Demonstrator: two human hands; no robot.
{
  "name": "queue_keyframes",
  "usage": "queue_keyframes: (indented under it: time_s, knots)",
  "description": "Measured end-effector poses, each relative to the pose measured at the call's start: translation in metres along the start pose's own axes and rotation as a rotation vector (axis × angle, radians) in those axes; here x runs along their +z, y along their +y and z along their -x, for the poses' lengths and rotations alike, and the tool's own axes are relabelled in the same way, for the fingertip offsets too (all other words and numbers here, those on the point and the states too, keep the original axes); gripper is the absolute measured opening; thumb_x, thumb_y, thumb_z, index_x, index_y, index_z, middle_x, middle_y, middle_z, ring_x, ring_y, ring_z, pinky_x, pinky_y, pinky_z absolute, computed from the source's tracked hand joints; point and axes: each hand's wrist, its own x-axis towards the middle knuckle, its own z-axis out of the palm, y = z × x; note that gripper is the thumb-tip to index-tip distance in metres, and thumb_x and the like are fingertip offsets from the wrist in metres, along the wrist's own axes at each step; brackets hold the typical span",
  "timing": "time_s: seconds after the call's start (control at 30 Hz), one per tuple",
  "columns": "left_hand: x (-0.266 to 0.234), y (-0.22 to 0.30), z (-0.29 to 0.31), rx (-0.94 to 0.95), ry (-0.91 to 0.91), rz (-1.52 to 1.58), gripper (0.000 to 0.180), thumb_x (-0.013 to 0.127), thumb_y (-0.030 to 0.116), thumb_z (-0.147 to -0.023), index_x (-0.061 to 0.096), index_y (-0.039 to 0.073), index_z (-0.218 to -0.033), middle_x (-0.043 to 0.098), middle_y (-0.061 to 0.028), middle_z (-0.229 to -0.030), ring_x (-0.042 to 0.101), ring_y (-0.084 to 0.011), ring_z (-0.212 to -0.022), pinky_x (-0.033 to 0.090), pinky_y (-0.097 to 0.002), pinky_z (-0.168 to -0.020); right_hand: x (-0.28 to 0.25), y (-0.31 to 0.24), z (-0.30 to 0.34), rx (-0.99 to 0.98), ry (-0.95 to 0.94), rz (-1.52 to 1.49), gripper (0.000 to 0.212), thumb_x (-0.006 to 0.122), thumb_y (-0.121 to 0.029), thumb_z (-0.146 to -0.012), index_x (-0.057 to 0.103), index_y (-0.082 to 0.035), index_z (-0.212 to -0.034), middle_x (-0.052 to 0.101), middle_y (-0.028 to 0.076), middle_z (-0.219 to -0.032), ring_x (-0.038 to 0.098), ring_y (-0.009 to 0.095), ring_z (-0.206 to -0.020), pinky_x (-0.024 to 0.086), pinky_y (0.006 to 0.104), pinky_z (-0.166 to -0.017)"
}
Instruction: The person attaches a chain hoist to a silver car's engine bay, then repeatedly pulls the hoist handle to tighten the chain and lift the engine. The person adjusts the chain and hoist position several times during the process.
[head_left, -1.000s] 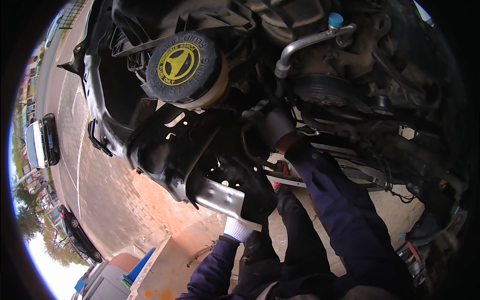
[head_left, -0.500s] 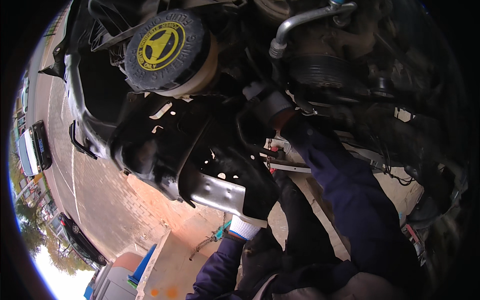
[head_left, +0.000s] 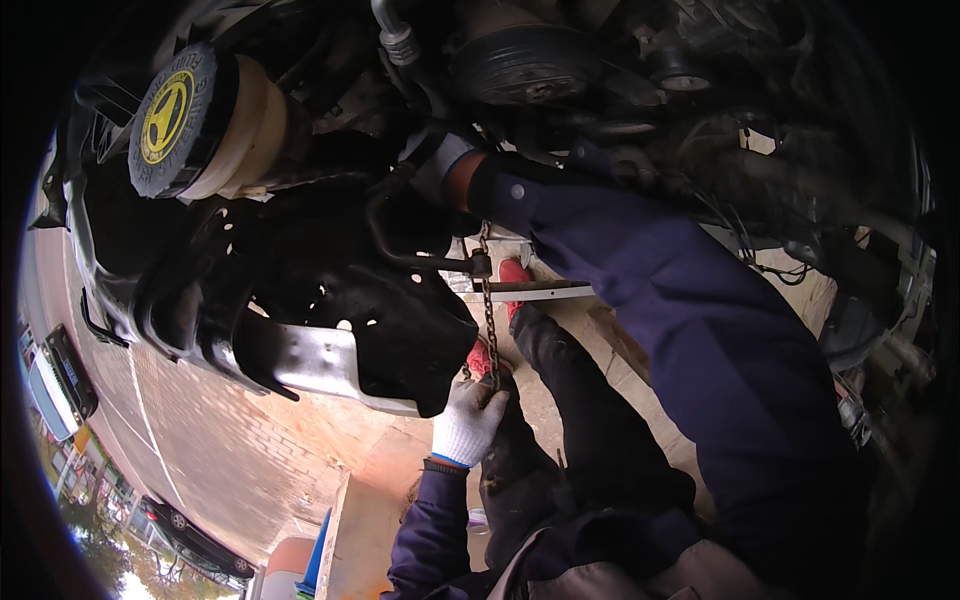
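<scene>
My left hand (head_left: 468,422), in a white knitted glove, is closed around the lower part of a rusty chain (head_left: 489,315). The chain hangs from the end of a bent black metal bar (head_left: 420,262). Beside this hand is the bare silver flange (head_left: 330,362) of a black sheet-metal body panel (head_left: 330,290). My right hand (head_left: 440,165), gloved too, reaches deep into the engine bay beside the upper part of the bent bar. Shadow and dark parts hide its fingers, so its grip cannot be made out.
A fluid reservoir (head_left: 240,130) with a black cap stands at the upper left. A ribbed pulley (head_left: 525,65) and a metal pipe (head_left: 397,40) are farther in. Thin cables (head_left: 745,235) hang at right. My legs and red shoes (head_left: 513,275) show below.
The view has shifted, so the engine parts appear farther left. My left hand has come out from behind the silver flange and now grips the chain. The right hand stays inside the bay.
</scene>
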Motion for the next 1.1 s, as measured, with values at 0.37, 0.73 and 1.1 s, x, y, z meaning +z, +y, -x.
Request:
queue_keyframes:
  time_s: [0.37,0.73,1.1]
  knots:
    - [-0.02,-0.005,0.003,0.032,-0.1,-0.04,0.025,0.077,0.02,-0.088,0.068,-0.001,-0.079,0.068,-0.0206,-0.083,0.066,-0.0413,-0.086,0.054,-0.0497,-0.078,-0.039,-0.007,-0.005,-0.084,-0.223,-0.091,0.039,0.062,-0.038,-0.099,0.08,-0.012,-0.122,0.076,0.015,-0.126,0.071,0.037,-0.117,0.056,0.048,-0.1]
    - [-0.045,0.0,-0.004,0.059,-0.092,0.001,0.024,0.078,0.019,-0.089,0.069,-0.002,-0.082,0.068,-0.0217,-0.085,0.067,-0.0409,-0.087,0.054,-0.0482,-0.079,-0.045,-0.032,0.0,-0.127,0.113,-0.035,0.025,0.055,-0.03,-0.105,0.074,-0.014,-0.099,0.073,0.007,-0.095,0.07,0.029,-0.095,0.057,0.0423,-0.087]
    - [-0.035,0.014,-0.003,0.092,-0.146,-0.009,0.024,0.079,0.023,-0.088,0.073,0.0,-0.082,0.069,-0.0165,-0.084,0.067,-0.0379,-0.087,0.055,-0.0473,-0.08,-0.06,-0.053,-0.013,-0.139,0.006,0.065,0.022,0.06,-0.021,-0.093,0.078,-0.009,-0.088,0.077,0.016,-0.096,0.074,0.035,-0.094,0.059,0.0454,-0.084]
